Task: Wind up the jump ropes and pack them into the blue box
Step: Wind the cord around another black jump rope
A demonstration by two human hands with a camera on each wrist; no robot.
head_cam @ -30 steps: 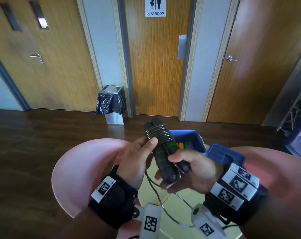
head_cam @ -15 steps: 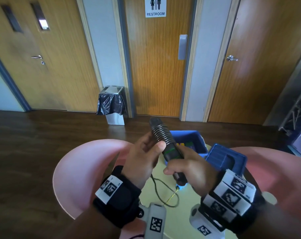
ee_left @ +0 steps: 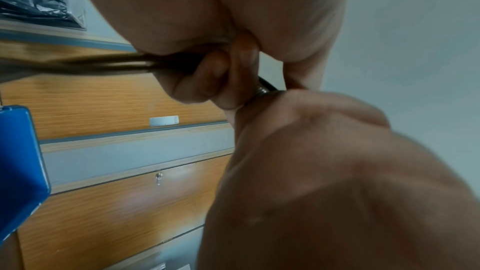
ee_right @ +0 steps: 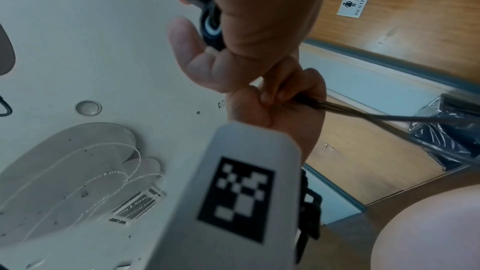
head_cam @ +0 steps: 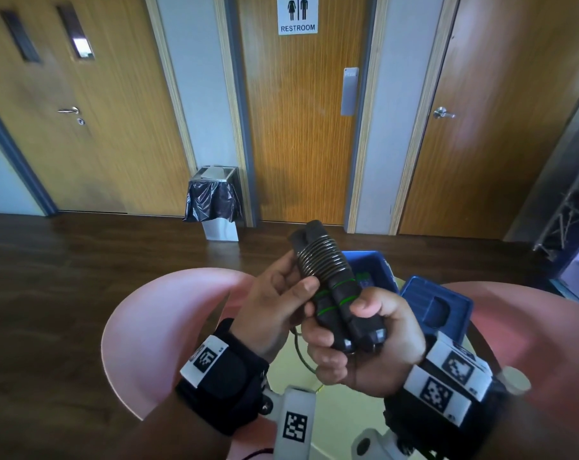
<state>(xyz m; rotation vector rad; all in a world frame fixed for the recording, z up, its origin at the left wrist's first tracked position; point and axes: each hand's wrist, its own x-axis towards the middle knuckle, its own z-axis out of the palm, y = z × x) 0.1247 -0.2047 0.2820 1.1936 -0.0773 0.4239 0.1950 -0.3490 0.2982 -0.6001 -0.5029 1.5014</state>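
Note:
A jump rope's two black handles (head_cam: 339, 295) with green rings are held side by side, tilted up and away from me. Its dark cable (head_cam: 321, 260) is coiled in several turns round their upper part. My right hand (head_cam: 343, 323) grips the lower ends of the handles (ee_right: 210, 26). My left hand (head_cam: 296, 277) sits at the coil and pinches the cable (ee_right: 337, 108) between thumb and fingers (ee_left: 221, 75). A short loose length of cable (head_cam: 299, 351) hangs below my hands. The blue box (head_cam: 379, 265) stands open just behind the handles, and its lid (head_cam: 437, 307) lies to the right.
A pale yellow table (head_cam: 291, 370) is under my hands, with pink chairs at left (head_cam: 168, 327) and right (head_cam: 530, 327). A bin with a black bag (head_cam: 215, 200) stands by the restroom door across the dark wooden floor.
The handles have turned in my right hand while my left hand laid more cable round them. The coil has grown and the loose loop below my hands has shrunk.

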